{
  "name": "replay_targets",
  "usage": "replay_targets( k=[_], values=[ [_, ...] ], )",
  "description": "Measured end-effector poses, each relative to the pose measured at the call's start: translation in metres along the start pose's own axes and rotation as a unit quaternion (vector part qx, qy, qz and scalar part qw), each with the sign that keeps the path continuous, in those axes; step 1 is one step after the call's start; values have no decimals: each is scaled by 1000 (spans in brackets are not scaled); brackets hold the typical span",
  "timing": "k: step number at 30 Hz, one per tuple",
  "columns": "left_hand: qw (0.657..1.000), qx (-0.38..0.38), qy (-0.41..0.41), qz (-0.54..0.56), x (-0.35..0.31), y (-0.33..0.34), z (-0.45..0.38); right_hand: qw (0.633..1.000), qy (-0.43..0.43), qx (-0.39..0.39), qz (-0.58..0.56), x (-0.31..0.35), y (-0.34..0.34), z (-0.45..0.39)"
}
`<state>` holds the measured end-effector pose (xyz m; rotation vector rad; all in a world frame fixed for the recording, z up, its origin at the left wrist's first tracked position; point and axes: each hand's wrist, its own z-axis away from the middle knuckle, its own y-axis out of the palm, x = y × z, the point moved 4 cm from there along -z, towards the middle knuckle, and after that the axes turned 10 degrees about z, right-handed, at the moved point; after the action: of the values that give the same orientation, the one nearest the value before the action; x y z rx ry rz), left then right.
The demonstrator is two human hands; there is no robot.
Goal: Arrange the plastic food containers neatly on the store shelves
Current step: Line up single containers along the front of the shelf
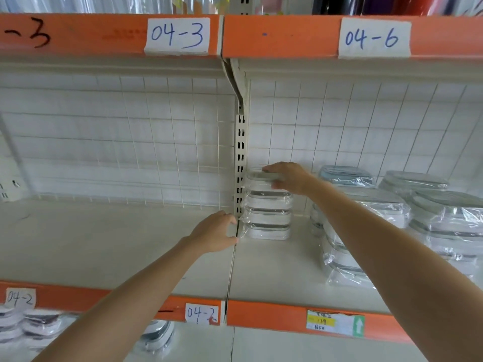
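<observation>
The right hand [287,177] is laid over the top container of a wrapped stack of white containers [268,218], its fingers curled down over the lid's edge. The left hand [215,232] is set against the stack's lower left corner, thumb and fingers apart, touching the plastic wrap; whether anything is pinched cannot be told. The stack is stood upright at the back of the shelf [274,270], just beside the slotted upright post [240,163]. As judged, the task is partly done: further wrapped containers [366,218] are seen to the right, some piled leaning, and these appear left to be straightened. The left bay is bare. The lower-shelf containers [31,325] are cut off, and their number cannot be made out.
</observation>
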<state>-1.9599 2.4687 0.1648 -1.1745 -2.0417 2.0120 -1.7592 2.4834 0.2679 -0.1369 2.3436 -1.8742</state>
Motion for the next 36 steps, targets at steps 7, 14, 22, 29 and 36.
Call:
replay_targets(
  k=[7, 14, 22, 29, 36],
  values=[
    [998, 24, -2, -56, -8, 0, 23, 988, -30, -37, 145, 29, -14, 15],
    [983, 96, -1, -158, -4, -4, 50, 989, -69, -38, 128, 67, 6, 80],
    [979, 85, 85, -163, -13, -2, 94, 994, -52, 32, 89, 106, 27, 123],
    [984, -27, 134, -114, 52, -24, 180, 999, -23, 39, 28, 198, 67, 148],
    [989, 74, 39, -121, 133, -9, 254, 1000, -10, 28, -1, 283, 99, 181]
  ],
)
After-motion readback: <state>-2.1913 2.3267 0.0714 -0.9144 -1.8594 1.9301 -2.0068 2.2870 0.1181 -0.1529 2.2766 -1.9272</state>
